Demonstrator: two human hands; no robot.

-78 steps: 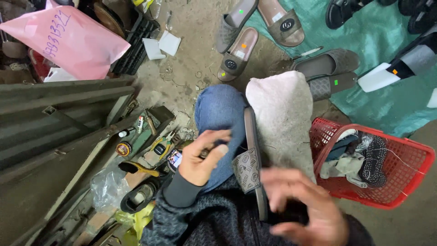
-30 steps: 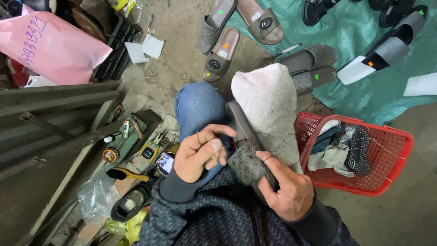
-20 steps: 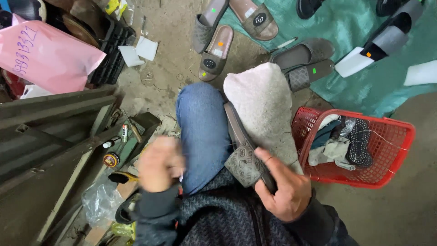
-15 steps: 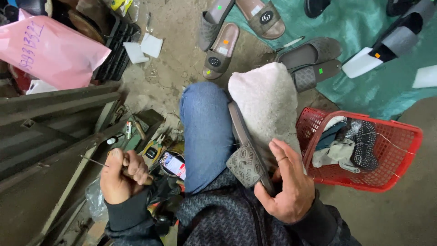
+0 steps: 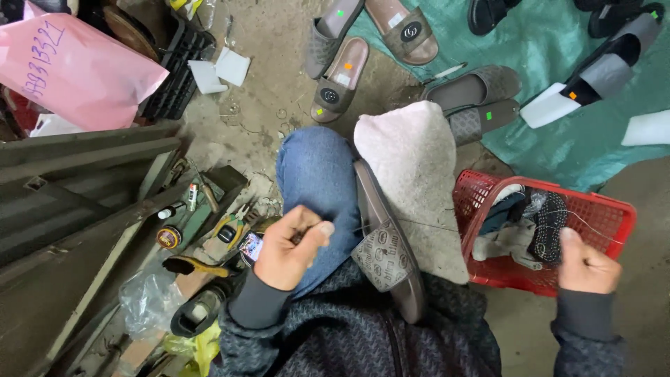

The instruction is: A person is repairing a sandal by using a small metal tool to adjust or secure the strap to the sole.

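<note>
A brown slide sandal (image 5: 388,246) stands on edge between my knees, beside a pale cloth (image 5: 412,167) draped over my right leg. My left hand (image 5: 287,250) rests on my blue-jeaned left knee, fingers pinched on a thin needle tool pointing at the sandal's strap. Far out to the right, my right hand (image 5: 586,264) is a closed fist over the red basket (image 5: 614,209). A thin thread (image 5: 447,227) runs taut from the sandal to that fist.
A green tarp (image 5: 551,84) ahead holds several sandals and slides. At the left are a dark tray of tools (image 5: 202,230) with pliers and small bottles, grey metal bars (image 5: 77,181), a pink bag (image 5: 77,66) and a plastic bag. The basket holds cloth pieces.
My left hand went out to the tool tray and came back to the sandal with the needle tool. My right hand let go of the sandal and swung right, drawing the thread taut.
</note>
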